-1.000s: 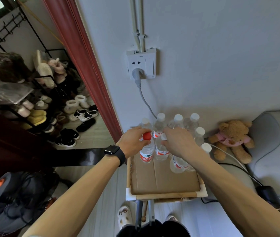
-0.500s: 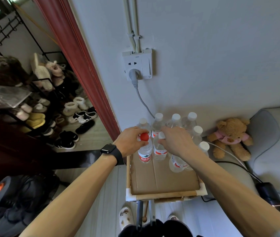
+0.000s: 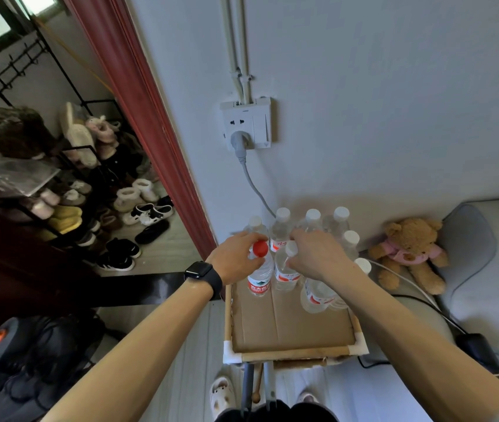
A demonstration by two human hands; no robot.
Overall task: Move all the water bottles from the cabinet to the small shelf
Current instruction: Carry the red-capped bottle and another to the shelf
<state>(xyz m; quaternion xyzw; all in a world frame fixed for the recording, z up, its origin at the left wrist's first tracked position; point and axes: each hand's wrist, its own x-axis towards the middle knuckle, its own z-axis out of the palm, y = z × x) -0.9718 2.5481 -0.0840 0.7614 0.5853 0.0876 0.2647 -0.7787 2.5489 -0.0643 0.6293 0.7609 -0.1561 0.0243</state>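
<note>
A small bamboo shelf (image 3: 294,354) with a cardboard liner stands against the wall. Several clear water bottles with white caps (image 3: 312,216) crowd its far end. My left hand (image 3: 236,258), with a black watch on the wrist, grips the neck of a red-capped bottle (image 3: 259,280) standing at the shelf's left side. My right hand (image 3: 318,254) holds the neck of a white-capped bottle (image 3: 286,274) right beside it. Both bottles stand upright on the cardboard. Another bottle (image 3: 318,295) sits under my right forearm.
A wall socket (image 3: 246,124) with a grey cable hangs above the shelf. A teddy bear (image 3: 409,249) and a grey cushion (image 3: 482,254) lie to the right. A red door frame (image 3: 151,123) and a shoe rack (image 3: 68,190) are to the left. White slippers (image 3: 222,397) are by my feet.
Both hands have stayed on the two bottle necks at the shelf's far end. The bottles have barely shifted; the camera has tilted slightly.
</note>
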